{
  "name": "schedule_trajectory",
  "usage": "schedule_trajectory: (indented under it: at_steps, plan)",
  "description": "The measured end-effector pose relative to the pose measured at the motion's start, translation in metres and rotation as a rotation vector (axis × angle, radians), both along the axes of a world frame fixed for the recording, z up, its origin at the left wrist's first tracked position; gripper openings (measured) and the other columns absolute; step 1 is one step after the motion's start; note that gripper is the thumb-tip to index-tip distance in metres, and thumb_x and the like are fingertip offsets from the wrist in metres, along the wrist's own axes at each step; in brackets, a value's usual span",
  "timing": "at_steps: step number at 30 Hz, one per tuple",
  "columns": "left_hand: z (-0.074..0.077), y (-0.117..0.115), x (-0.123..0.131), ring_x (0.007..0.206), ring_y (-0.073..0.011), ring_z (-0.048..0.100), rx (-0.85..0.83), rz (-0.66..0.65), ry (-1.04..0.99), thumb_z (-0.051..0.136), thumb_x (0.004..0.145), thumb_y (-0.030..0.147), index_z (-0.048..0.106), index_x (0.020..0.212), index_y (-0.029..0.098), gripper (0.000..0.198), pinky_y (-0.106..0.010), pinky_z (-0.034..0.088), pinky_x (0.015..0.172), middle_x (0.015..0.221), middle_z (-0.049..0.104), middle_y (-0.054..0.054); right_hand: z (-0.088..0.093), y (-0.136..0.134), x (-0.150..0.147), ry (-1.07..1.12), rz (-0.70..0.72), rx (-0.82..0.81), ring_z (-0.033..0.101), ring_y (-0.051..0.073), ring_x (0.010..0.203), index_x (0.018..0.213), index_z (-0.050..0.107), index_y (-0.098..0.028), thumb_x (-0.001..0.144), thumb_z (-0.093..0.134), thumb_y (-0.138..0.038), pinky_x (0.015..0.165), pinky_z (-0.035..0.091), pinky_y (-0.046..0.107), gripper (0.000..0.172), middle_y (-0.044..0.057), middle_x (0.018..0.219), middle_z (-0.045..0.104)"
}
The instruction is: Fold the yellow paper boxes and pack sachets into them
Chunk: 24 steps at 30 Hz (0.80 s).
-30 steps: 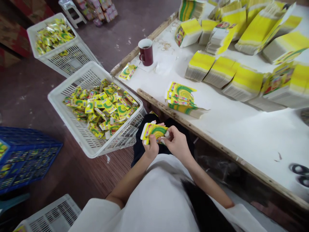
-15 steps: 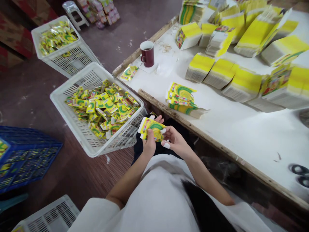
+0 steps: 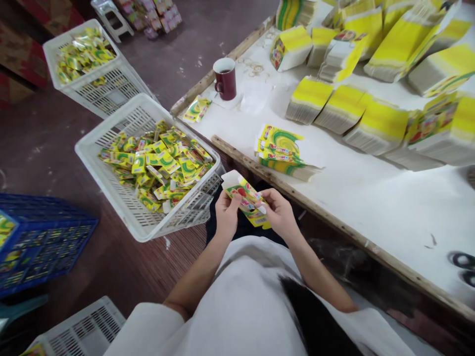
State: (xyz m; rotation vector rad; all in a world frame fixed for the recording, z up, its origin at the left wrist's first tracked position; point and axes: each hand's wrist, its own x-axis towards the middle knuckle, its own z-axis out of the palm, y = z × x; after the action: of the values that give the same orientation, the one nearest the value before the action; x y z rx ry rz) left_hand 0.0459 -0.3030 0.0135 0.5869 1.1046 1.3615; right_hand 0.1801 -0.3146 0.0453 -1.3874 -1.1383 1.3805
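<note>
Between my hands, above my lap, is a small yellow and green printed carton with a white flap standing out at its upper left end. My left hand grips its left side, thumb on the printed face. My right hand pinches its right edge between thumb and fingers; white coverings show on the fingertips. A white crate filled with small yellow-green cartons stands just left of my hands. On the table edge ahead lies a stack of flat cartons.
The white-topped table has a wooden rim and holds several yellow carton bundles, a maroon mug and a packet. Black scissors handles lie at right. Another white crate and a blue crate stand on the floor.
The carton has been turned in my hands: its swirl face was up, and now a different printed side and a larger white flap show. Both hands still hold it.
</note>
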Motion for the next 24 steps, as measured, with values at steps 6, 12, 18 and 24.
schedule_trajectory:
  at_steps: [6,12,18,24]
  plan:
    - [0.009,0.012,-0.024,0.088,-0.0214,0.071,0.039,-0.100,0.060,0.076,0.073,0.061,0.069,0.100,0.019,0.050,-0.035,0.055,0.083,0.100,0.076,-0.008,0.011,0.005,0.025,-0.364,0.042,0.249,0.062,0.020,0.076,0.090,0.072,-0.023,0.088,0.055,-0.026,0.072,0.052,0.034,0.017,0.003,0.083,0.072]
    - [0.041,0.019,-0.055,0.120,-0.0356,0.061,0.288,-0.635,0.547,0.088,0.052,0.062,0.054,0.134,0.021,0.097,-0.049,0.046,0.104,0.135,0.062,-0.017,0.026,0.001,0.033,-0.758,0.380,0.665,0.059,0.022,0.098,0.099,0.074,-0.033,0.094,0.051,-0.015,0.102,0.041,0.045,0.030,0.001,0.094,0.074]
    - [0.044,-0.003,-0.024,0.102,-0.0310,0.067,0.256,-0.615,0.970,0.079,0.072,0.034,0.049,0.129,0.020,0.066,-0.044,0.053,0.089,0.114,0.067,-0.012,0.011,-0.006,0.013,-0.521,-0.194,0.579,0.047,0.030,0.132,0.146,0.037,-0.026,0.089,0.063,-0.033,0.112,0.039,0.052,0.063,0.015,0.140,0.050]
    - [0.033,-0.016,-0.011,0.099,-0.0261,0.066,0.466,-0.593,0.963,0.075,0.072,0.024,0.041,0.130,0.025,0.067,-0.037,0.053,0.082,0.114,0.061,-0.008,0.005,-0.003,0.004,0.022,0.009,0.010,0.065,0.027,0.108,0.128,0.052,-0.021,0.083,0.067,-0.050,0.094,0.055,0.043,0.056,0.012,0.121,0.066]
